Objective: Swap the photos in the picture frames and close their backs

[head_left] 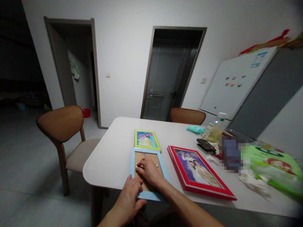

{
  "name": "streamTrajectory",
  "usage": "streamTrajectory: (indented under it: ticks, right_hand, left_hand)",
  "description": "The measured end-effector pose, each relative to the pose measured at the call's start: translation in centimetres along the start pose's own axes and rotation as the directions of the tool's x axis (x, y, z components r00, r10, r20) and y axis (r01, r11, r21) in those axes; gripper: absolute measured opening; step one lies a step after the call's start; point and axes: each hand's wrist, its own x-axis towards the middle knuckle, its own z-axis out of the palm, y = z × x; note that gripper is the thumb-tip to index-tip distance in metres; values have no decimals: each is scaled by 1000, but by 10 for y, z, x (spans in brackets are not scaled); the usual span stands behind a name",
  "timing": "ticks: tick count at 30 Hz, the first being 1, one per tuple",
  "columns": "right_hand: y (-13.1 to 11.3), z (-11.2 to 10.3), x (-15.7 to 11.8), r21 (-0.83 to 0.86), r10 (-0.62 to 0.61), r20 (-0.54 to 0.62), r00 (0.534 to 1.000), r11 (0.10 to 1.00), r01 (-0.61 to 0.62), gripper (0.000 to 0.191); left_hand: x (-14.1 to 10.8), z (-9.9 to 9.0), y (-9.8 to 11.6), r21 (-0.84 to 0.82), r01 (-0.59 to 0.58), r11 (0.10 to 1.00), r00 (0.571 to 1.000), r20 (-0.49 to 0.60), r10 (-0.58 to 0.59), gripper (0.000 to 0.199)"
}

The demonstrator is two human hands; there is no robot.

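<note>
A light blue frame (151, 196) lies back side up at the table's front edge, its brown backing board (151, 155) showing small metal clips. My left hand (132, 195) rests on the frame's lower left part, fingers apart. Over the middle of the backing, my right hand (149, 170) has its fingers bent together near the left clip; what they pinch, if anything, is hidden. Just beyond is a green frame (147, 140) with a picture of a person in a dress. To the right, red frames (201, 171) are stacked, the top one showing a photo.
The white table (106, 157) also holds a dark phone-like object (205, 145), a bottle (214, 129), a teal packet (196, 129), crumpled tissues (255, 183) and a green package (274, 164) on the right. Wooden chairs stand at the left (62, 123) and behind (188, 116).
</note>
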Motion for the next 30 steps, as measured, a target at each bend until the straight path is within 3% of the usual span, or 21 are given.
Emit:
streamTrajectory:
  ticks: [5, 10, 16, 21, 24, 26, 30]
  right_hand:
    - [21, -7, 20, -93, 132, -23, 991, 987, -133, 25]
    - [34, -1, 31, -124, 213, -59, 975, 968, -219, 28]
    - [36, -2, 29, -92, 213, -66, 975, 971, -219, 30]
    - [34, -28, -2, 1, 136, -86, 987, 991, -137, 37]
    - [31, -42, -33, 10, 105, 11, 994, 994, -105, 30]
    - [27, -46, -48, -17, 93, 67, 993, 996, -92, 29]
    - [18, -45, -57, -3, 108, 64, 992, 994, -108, 33]
  left_hand:
    - [-2, 3, -5, -11, -20, 1000, 1000, -14, 20, 28]
    - [1, 0, -4, -20, -16, 1000, 1000, 10, 17, 30]
    - [2, 0, -4, -10, -23, 1000, 999, 34, 23, 33]
    - [3, -2, -2, -5, 0, 1000, 999, 44, 0, 33]
    - [2, -5, 1, -26, 5, 1000, 999, 48, -4, 30]
    - [1, -5, 1, -33, 1, 999, 999, 47, 0, 27]
    - [1, -4, 1, -18, 8, 1000, 999, 37, -7, 27]
